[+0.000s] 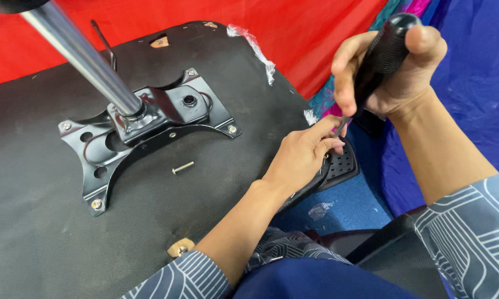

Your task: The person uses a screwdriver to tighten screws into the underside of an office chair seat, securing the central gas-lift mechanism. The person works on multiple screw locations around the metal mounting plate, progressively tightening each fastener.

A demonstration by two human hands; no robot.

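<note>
Red cloth backed the upturned seat [150, 182]; its right edge held the armrest bracket [341, 165]. Left hand [302, 155] pinched there, steadying; right hand [390, 69] clenched the screwdriver [379, 58] directly above, shaft angled steeply down toward those fingers.

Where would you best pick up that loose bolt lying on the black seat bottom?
Pinch the loose bolt across its shank, near the middle, coming straight down from above. It lies flat on the seat underside with bare space all round, clear of the metal plate.
</note>
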